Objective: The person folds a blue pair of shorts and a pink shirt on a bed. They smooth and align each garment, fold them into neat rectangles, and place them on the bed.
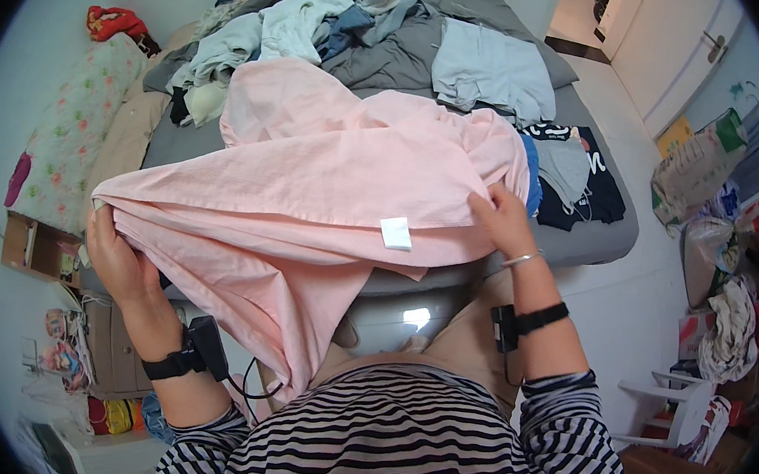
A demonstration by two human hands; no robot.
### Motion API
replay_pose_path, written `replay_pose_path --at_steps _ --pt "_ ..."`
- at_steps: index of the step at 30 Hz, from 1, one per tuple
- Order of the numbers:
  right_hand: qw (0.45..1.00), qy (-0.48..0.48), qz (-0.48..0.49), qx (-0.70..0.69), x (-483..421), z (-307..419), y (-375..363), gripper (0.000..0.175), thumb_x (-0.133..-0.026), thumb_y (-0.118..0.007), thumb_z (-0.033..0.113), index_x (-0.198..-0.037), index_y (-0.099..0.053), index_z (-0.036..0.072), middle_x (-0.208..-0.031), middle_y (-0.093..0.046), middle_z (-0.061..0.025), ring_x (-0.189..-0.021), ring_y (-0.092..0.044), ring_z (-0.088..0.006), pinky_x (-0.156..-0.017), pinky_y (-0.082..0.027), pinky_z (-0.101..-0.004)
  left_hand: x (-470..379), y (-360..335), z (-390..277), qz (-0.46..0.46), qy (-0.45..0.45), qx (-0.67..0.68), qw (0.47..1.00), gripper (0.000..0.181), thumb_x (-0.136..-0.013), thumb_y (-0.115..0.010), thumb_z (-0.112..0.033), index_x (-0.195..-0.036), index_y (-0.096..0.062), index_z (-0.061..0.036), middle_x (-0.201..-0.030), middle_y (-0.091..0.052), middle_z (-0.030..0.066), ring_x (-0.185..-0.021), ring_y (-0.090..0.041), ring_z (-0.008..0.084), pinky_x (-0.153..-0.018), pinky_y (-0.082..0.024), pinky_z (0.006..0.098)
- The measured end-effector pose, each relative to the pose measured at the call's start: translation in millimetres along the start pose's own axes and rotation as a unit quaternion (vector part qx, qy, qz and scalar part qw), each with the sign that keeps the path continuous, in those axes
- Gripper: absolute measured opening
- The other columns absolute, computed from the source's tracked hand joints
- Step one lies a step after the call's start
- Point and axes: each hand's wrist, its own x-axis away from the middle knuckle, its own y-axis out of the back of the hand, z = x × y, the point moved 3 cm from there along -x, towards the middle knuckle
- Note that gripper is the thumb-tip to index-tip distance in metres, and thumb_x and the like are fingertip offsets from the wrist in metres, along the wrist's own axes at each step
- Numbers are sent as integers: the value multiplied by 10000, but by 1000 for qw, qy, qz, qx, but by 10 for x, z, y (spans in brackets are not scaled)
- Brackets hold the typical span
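A large pink cloth, its exact kind unclear, is stretched between my two hands above the near side of the bed. At the left, my left hand grips one corner, with the fingers partly hidden by the fabric. My right hand pinches the cloth near its right end, and a silver bracelet circles that wrist. Along the near hem sits a small white label. Part of the pink cloth hangs down off the bed toward my lap; its far part lies bunched on the grey bedding.
Folded dark shirts lie at the bed's right corner, below folded pale trousers. A heap of mixed clothes covers the far left. Bags and a white plastic stool stand along the right; an open drawer is at left.
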Motion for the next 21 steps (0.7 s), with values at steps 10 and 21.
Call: replay_pose_path --at_steps 10,21 --pt "880 -278 264 -282 943 -331 -414 177 -889 -689 185 -994 -652 49 -916 -652 4 -779 -620 -76 -622 -566 -237 -202 -267 -54 24 -29 3 999 191 -1004 -447 -116 -1051 -579 14 -1033 -643 105 -932 -635 178 -815 -502 297" --pt "975 -203 87 -37 709 -1052 -1343 278 -779 -738 220 -892 -666 -23 -756 -679 -97 -661 -651 -191 -599 -521 -342 -167 -195 -110 38 -38 13 998 175 -1003 -462 -111 -1034 -586 8 -1012 -654 103 -919 -639 175 -805 -503 294"
